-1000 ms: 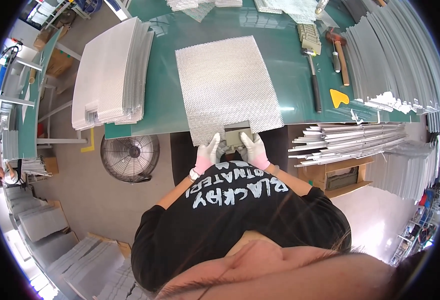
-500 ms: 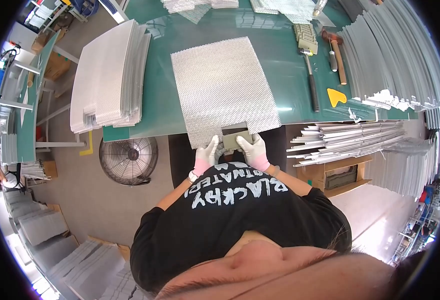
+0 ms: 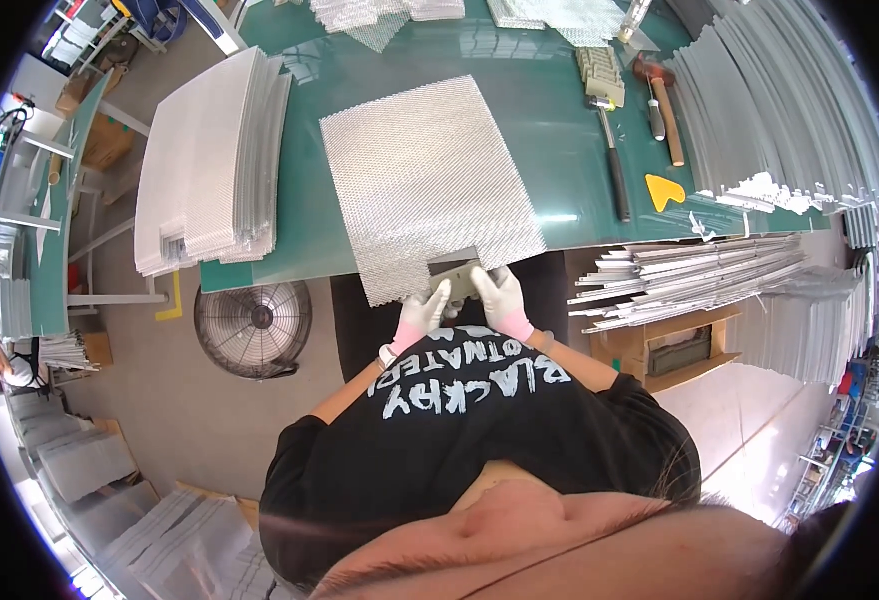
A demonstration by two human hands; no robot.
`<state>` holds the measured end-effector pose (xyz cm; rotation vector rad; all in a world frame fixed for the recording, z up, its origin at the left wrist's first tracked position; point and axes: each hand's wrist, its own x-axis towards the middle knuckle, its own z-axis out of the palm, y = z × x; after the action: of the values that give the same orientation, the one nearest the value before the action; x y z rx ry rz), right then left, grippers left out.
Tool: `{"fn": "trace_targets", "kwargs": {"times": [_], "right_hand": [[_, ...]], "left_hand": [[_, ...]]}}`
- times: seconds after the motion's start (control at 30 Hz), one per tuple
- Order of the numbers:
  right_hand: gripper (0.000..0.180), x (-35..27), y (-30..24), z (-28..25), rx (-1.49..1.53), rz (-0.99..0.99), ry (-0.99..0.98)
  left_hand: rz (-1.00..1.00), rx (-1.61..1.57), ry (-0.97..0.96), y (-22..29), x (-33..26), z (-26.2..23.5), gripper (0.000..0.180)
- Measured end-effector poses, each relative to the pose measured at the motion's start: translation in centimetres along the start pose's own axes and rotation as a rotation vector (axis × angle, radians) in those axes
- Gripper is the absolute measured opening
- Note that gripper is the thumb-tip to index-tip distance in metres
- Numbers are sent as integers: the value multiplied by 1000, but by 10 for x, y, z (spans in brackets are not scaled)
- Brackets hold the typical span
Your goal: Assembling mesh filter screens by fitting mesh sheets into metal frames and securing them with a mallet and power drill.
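A silvery expanded-mesh sheet lies on the green table in front of me, its notched near edge overhanging the table's front. At that notch sits a small olive-grey block, slightly tilted. My left hand, in a white glove with a pink cuff, has its thumb on the block's left end, fingers mostly hidden below. My right hand, gloved alike, pinches the block's right end. Whether the block touches the mesh, I cannot tell.
A tall stack of notched mesh sheets stands at the table's left. On the right lie a rubber-headed hammer, a wooden-handled hammer, a yellow scraper and several olive-grey blocks. A floor fan stands below left.
My left hand has moved from the sheet's corner beside the notch onto the block's left end. The block has tilted, and the sheet appears slightly further left and lower in view.
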<state>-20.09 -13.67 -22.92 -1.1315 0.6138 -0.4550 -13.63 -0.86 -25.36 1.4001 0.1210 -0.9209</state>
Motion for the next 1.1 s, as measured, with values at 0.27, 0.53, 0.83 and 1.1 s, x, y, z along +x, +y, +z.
{"fn": "trace_targets", "kwargs": {"times": [0.27, 0.53, 0.83, 1.1], "right_hand": [[32, 5, -5, -15, -194, 139, 118], [31, -1, -8, -9, -309, 114, 151], [42, 1, 3, -14, -166, 274, -552], [35, -2, -7, -10, -47, 87, -62]], "left_hand": [[31, -80, -62, 8, -7, -9, 38], [-44, -295, -139, 12, -8, -10, 36], [72, 866, -1119, 120, -38, -45, 50], [1153, 1728, -413, 159, 81, 30, 81]]}}
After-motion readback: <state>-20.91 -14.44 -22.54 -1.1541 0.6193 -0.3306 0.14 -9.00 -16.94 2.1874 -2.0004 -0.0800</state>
